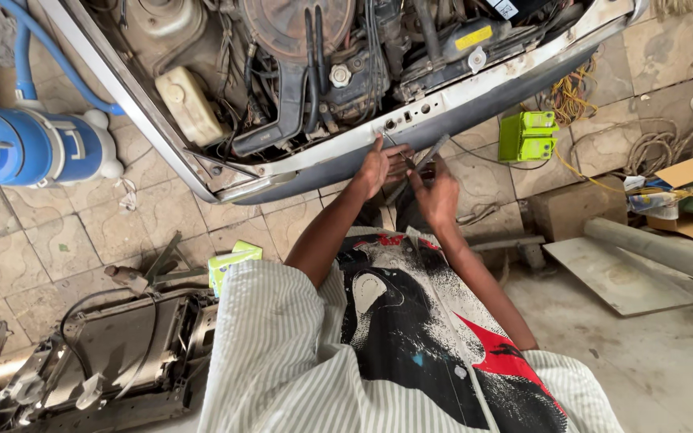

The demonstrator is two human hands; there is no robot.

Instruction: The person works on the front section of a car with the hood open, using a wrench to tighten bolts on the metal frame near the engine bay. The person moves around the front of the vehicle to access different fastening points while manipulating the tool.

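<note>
The left hand has its grip closed on a thin metal tool whose tip points at the white front panel of the car. The right hand is closed on a grey ribbed handle that slants up toward the same panel. Both grips meet just below the panel's row of small holes.

Just above lies the open engine bay, crowded with hoses. Right of the grips a green box sits on the tiled floor beside tangled yellow wire. Far left stands a blue vacuum.

What the tool tip touches is too small to tell.
</note>
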